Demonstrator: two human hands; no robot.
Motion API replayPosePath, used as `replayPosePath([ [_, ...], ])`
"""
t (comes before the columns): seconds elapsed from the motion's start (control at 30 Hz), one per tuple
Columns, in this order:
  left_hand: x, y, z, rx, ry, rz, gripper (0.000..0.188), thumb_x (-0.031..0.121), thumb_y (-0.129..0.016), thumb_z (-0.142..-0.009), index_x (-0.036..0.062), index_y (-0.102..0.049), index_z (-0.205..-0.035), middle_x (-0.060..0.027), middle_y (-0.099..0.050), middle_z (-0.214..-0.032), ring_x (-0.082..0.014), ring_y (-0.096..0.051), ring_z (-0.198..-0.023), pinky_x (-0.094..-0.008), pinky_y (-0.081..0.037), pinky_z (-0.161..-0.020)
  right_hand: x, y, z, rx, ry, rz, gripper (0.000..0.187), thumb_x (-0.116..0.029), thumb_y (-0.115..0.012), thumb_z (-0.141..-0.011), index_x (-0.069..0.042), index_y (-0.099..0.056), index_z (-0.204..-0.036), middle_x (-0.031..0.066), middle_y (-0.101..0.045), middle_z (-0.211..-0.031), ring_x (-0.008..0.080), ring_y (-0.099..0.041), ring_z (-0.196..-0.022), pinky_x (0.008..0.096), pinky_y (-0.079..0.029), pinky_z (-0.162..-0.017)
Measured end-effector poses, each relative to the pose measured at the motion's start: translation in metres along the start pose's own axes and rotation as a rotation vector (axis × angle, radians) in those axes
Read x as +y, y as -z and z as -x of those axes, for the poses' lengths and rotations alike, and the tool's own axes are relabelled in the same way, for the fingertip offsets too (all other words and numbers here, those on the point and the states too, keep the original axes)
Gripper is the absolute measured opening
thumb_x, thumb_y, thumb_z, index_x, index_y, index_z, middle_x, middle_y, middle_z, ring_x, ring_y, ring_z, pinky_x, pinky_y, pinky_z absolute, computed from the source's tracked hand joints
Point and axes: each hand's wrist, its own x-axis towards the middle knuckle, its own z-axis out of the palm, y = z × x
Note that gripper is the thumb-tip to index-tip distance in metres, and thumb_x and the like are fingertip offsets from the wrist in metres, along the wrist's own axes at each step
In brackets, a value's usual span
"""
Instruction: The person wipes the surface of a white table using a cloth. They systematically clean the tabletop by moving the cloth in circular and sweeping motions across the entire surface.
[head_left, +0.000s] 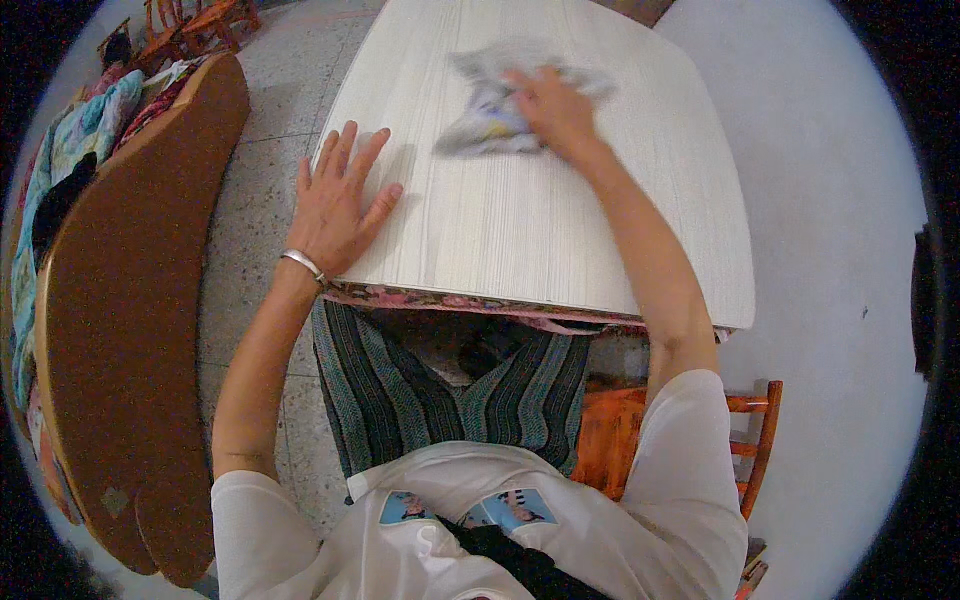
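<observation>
A pale table (500, 230) with fine wood-like lines stands before me. My right hand (556, 112) reaches over it and bears down on a crumpled greyish-white cloth (488, 125) with faint yellow and purple patches. Motion blurs the cloth, and part of it is hidden beneath my fingers. At the table's left edge, my left hand (340, 205) has its fingers spread and holds nothing. A silver bracelet (303, 264) circles that wrist.
Flowered fabric (450, 298) shows along the table's near edge. An orange wooden chair (610, 430) stands close by on the right, before a pale wall (840, 250). Left of the tiled floor (262, 190) is a brown bed end (130, 310) with bedding behind it.
</observation>
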Motion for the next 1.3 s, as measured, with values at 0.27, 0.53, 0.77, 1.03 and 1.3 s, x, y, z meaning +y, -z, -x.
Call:
replayPosePath([
  [0.27,0.002,0.006,0.007,0.041,0.028,0.103,0.061,0.042,-0.050,-0.091,0.0236,-0.028,-0.145,-0.0163,-0.021,-0.151,-0.0350,-0.020,-0.139,-0.0594,-0.013,-0.109,-0.071,0.055,0.095,-0.120,0.518,-0.334,0.038,-0.023,-0.056,-0.087,-0.035,-0.056,-0.123,0.0168,-0.055,-0.119,0.0331,-0.059,-0.101,0.0391,-0.051,-0.081],
  [0.53,0.002,-0.002,0.001,-0.006,0.028,0.110,0.064,0.052,-0.044,-0.091,0.0228,-0.026,-0.145,-0.0218,-0.021,-0.149,-0.0378,-0.020,-0.139,-0.0614,-0.011,-0.108,-0.003,-0.024,-0.044,0.021,-0.064,-0.101,0.035,-0.038,-0.043,-0.091,-0.029,-0.057,-0.122,0.0139,-0.055,-0.113,0.0356,-0.061,-0.096,0.0510,-0.049,-0.078],
  [0.77,-0.012,-0.021,0.010,0.201,0.053,0.221,0.065,0.051,-0.048,-0.089,0.0255,-0.027,-0.145,-0.0196,-0.011,-0.152,-0.0448,-0.009,-0.139,-0.0644,-0.008,-0.107,-0.121,-0.027,-0.007,0.020,0.435,-0.297,0.026,-0.029,-0.053,-0.085,-0.022,-0.063,-0.108,0.0159,-0.056,-0.111,0.0368,-0.062,-0.088,0.0478,-0.052,-0.068],
  [1.03,-0.008,-0.012,0.013,0.317,-0.011,0.186,0.067,0.060,-0.042,-0.088,0.0253,-0.031,-0.144,-0.0178,-0.014,-0.152,-0.0448,-0.002,-0.140,-0.0671,-0.002,-0.105,-0.088,-0.008,0.040,0.003,0.541,-0.261,0.036,-0.028,-0.059,-0.083,-0.034,-0.059,-0.118,0.0128,-0.056,-0.120,0.0323,-0.061,-0.098,0.0424,-0.052,-0.077],
  [1.3,-0.005,-0.015,0.010,0.351,-0.053,0.173,0.059,0.053,-0.041,-0.091,0.0229,-0.037,-0.141,-0.0162,-0.018,-0.151,-0.0408,-0.005,-0.141,-0.0632,0.000,-0.107,-0.066,-0.033,-0.036,-0.010,0.085,-0.054,0.034,-0.029,-0.047,-0.090,-0.030,-0.058,-0.122,0.0131,-0.057,-0.111,0.0312,-0.061,-0.093,0.0435,-0.049,-0.079],
])
